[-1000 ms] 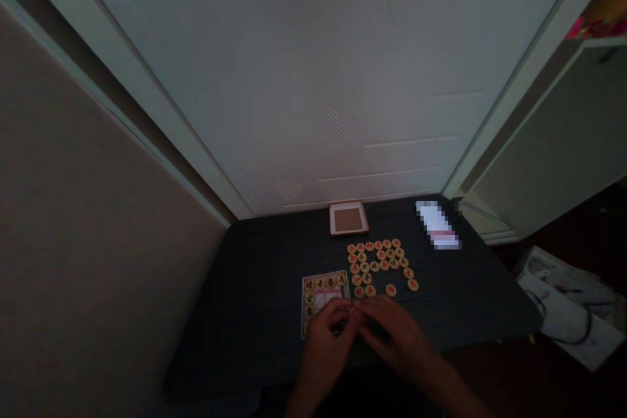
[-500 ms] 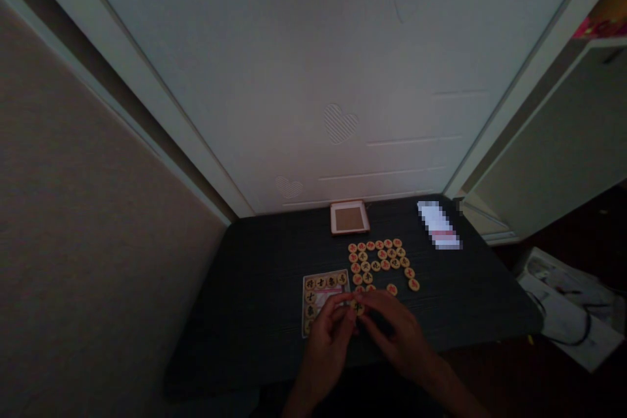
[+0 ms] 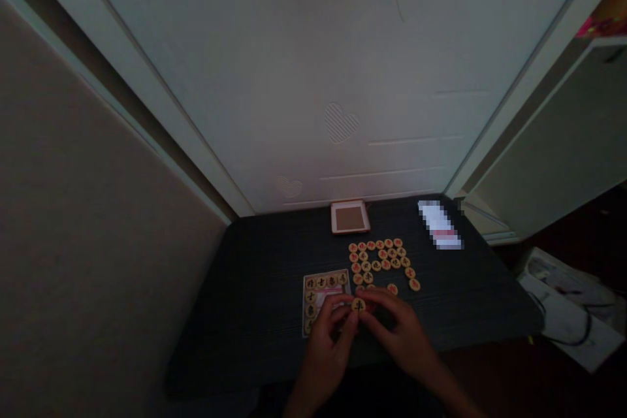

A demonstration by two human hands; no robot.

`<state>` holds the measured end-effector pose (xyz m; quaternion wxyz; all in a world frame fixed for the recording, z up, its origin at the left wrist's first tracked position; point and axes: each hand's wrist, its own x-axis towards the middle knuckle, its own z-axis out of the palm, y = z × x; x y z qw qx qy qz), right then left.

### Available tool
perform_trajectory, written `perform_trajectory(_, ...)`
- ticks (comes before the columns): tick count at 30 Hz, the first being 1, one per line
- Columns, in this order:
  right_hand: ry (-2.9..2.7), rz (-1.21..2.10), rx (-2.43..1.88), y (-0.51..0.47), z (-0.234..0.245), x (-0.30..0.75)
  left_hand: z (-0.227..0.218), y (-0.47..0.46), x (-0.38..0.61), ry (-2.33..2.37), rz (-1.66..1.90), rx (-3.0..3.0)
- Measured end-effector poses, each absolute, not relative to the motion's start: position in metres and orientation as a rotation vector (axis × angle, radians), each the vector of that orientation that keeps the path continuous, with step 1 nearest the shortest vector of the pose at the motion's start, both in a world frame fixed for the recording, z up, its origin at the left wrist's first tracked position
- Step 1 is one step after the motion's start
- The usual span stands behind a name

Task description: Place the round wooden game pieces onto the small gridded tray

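Between the fingertips of my left hand [image 3: 329,336] and my right hand [image 3: 396,326] is a round Chinese chess piece [image 3: 358,306] with a black character, its face turned up to me. Both hands are closed on it, above the table's near part. Left of and partly behind my left hand lies a shallow square box [image 3: 304,313] with several black-lettered pieces along its top and left sides; its lower right is hidden. Beyond my right hand, several red and black pieces [image 3: 385,265] lie in loose rows, the nearest partly covered by my fingers.
A second square tray or lid [image 3: 349,217] stands at the back of the dark table [image 3: 255,287], against the white panel [image 3: 304,78]. A phone-like blurred bright object [image 3: 439,225] lies at the back right. White bags [image 3: 573,313] are on the floor to the right.
The chess piece's face shows more fully between my fingers now. My right thumb and fingers have shifted slightly around it; the pieces on the table stay put.
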<state>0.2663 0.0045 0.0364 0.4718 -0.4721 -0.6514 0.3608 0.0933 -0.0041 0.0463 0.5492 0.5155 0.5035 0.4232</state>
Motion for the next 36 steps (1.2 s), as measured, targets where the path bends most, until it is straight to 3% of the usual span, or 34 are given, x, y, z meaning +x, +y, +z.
perform_trajectory(12,-1.475,1.066,-1.238,0.0117,0.0355,0.2703,0.0479,-0.0065,0.1007,1.214,0.986,1.454)
perform_trajectory(36,-1.615,1.051,-1.103,0.0060,0.0407,0.2693,0.0508,0.0016,0.1012,1.177,1.085,1.148)
